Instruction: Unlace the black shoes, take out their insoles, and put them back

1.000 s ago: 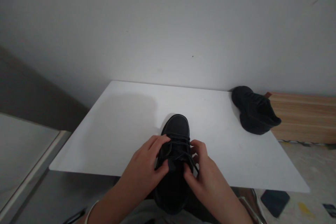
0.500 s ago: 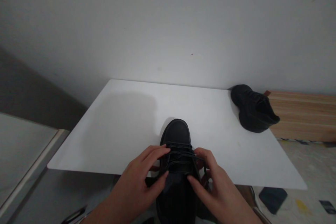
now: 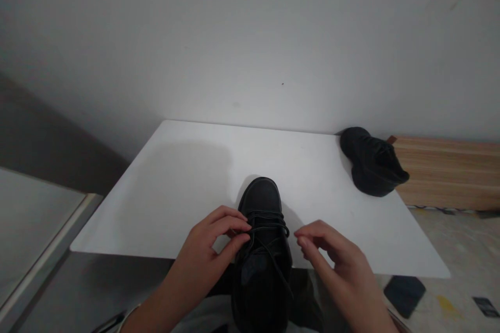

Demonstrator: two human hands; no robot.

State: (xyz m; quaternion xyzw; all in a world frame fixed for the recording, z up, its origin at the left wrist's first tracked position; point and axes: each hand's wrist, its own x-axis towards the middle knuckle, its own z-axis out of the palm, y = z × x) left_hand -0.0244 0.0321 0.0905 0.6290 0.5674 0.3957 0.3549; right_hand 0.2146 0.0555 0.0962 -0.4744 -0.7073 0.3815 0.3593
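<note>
A black lace-up shoe (image 3: 262, 203) lies at the near edge of the white table (image 3: 187, 187), toe pointing away from me, heel hanging over the edge toward my lap. My left hand (image 3: 207, 265) pinches the black lace at the shoe's left eyelets with thumb and fingertips. My right hand (image 3: 336, 265) hovers just right of the shoe, thumb and fingers pinched together near a lace end; what it holds is too thin and dark to make out. A second black shoe (image 3: 369, 161) rests at the table's far right corner.
A white wall rises behind the table. A wooden board (image 3: 449, 171) lies low to the right, beyond the second shoe. A dark flat object (image 3: 404, 295) is on the floor at the right. A pale ledge (image 3: 35, 239) runs along the left.
Both hands were on the shoe's tongue and laces. Now the right hand has drawn away to the right, and the left hand has shifted to the left eyelets.
</note>
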